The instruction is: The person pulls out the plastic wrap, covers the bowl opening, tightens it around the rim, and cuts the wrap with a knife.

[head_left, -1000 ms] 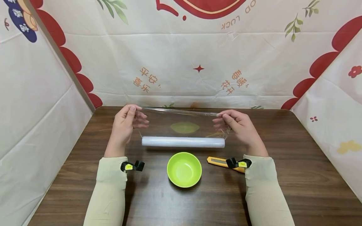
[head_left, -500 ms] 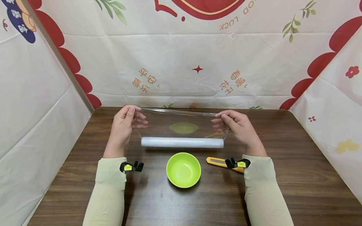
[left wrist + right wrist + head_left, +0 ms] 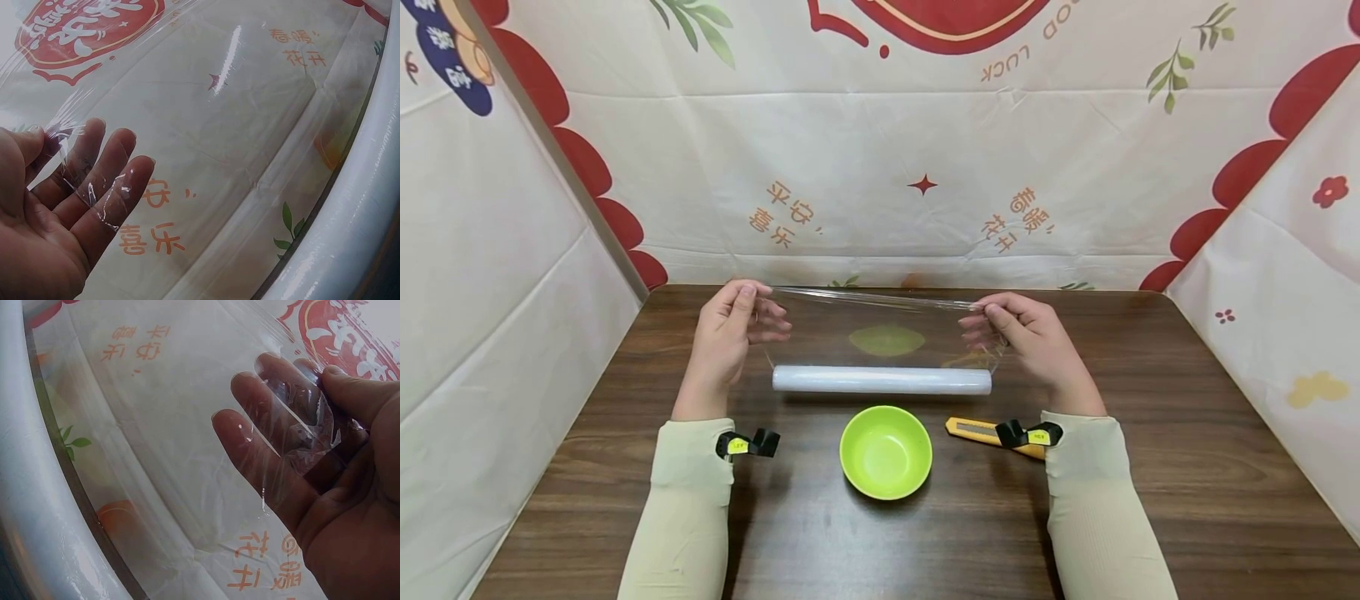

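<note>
A sheet of clear plastic wrap [image 3: 865, 321] is stretched between both hands, drawn out from a whitish roll [image 3: 882, 380] that lies crosswise behind the bowl. With thumb and forefinger my left hand [image 3: 724, 333] pinches the sheet's far left corner; its other fingers are spread behind the film, as the left wrist view shows. At the far right corner my right hand [image 3: 1028, 337] pinches the wrap the same way, with film bunched over its fingers [image 3: 250, 434]. In front of the roll stands a lime-green bowl [image 3: 886, 454], with only its bare inside showing.
A yellow box cutter [image 3: 981, 430] lies right of the bowl, partly hidden by the right wrist's black camera mount [image 3: 1015, 433]. All of this is on a dark wooden table [image 3: 1165, 500]. A printed white cloth [image 3: 865, 150] hangs along the back and both sides.
Both hands keep their pinch on the stretched plastic wrap. The whole head view has shifted very slightly; roll, bowl and box cutter stay in place.
</note>
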`<act>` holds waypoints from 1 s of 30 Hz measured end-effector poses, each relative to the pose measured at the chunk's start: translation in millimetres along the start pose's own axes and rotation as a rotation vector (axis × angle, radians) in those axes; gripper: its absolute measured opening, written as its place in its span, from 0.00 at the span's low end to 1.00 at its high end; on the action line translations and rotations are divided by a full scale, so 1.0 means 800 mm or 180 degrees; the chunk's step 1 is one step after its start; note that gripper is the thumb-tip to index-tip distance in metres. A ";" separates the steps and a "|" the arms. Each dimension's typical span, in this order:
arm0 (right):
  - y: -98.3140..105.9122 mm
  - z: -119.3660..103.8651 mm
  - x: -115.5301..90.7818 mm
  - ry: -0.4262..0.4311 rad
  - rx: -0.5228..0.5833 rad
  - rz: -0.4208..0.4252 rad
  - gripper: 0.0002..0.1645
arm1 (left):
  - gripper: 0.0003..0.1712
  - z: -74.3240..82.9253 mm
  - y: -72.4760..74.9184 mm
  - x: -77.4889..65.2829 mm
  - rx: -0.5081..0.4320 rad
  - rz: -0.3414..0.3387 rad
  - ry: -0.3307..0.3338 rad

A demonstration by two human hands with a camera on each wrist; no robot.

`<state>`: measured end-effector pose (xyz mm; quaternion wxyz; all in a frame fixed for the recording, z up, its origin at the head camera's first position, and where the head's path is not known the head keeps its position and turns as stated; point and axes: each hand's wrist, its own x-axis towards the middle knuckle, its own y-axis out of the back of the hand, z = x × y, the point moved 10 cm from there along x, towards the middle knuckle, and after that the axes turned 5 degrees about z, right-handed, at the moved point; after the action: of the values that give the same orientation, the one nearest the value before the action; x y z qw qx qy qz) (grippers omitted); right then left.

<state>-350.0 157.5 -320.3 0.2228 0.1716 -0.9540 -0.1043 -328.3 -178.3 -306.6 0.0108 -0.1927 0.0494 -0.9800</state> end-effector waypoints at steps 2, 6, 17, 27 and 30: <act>0.000 0.000 0.000 -0.0003 0.0006 0.0007 0.16 | 0.14 0.000 0.000 0.000 -0.0003 0.0002 0.0002; 0.000 0.000 -0.001 0.0010 0.0005 0.0015 0.15 | 0.14 -0.001 -0.001 0.000 -0.0010 -0.0008 0.0005; 0.000 0.000 0.000 0.0010 -0.0012 -0.0003 0.16 | 0.14 -0.004 0.002 0.001 -0.0032 0.0005 0.0002; 0.001 -0.001 0.001 0.0007 -0.0023 0.0015 0.18 | 0.14 -0.019 0.008 0.008 -0.0100 -0.0006 -0.0030; -0.001 -0.002 0.001 0.0004 0.0001 0.0006 0.18 | 0.15 -0.018 0.009 0.007 -0.0120 0.0010 -0.0036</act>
<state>-349.7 156.7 -319.1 0.2235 0.1707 -0.9540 -0.1038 -339.1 -184.3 -318.7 0.0089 -0.1984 0.0680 -0.9777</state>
